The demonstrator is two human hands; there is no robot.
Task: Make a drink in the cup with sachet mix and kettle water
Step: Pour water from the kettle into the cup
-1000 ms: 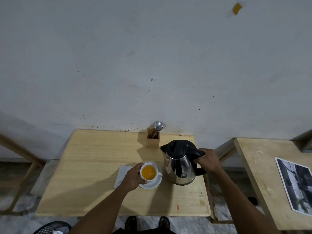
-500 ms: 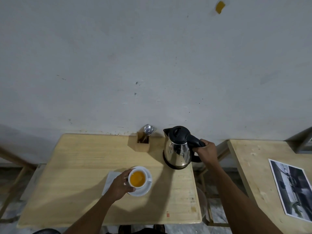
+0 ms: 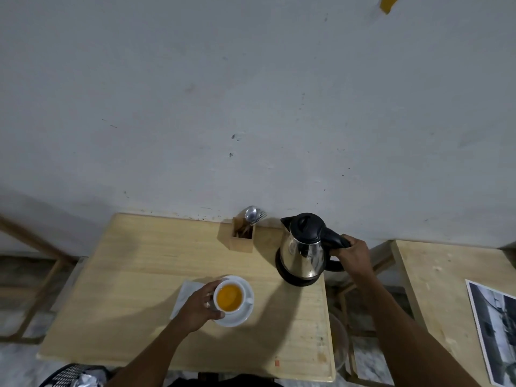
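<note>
On the surface (image 3: 139,275), the left grip (image 3: 199,308) clasps the full cup (image 3: 229,298); the right grip (image 3: 353,254) grasps the kettle (image 3: 303,252) handle. Jolting either could spill liquid, likely hot.

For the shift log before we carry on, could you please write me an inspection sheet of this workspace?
Surface: wooden table, light wood, against the wall.
Job's things: cup holding orange drink, on a saucer; kettle upright at the far right, lid shut; no sachet seen.
Clutter: white paper beside the saucer, on its left; wooden holder with spoons at the far edge.
Hands: left hand grips the cup; right hand grips the kettle's handle.
Cables: nothing seen.
Surroundings: grey wall; second table at right with a printed photo; dark basket on the floor, lower left.
</note>
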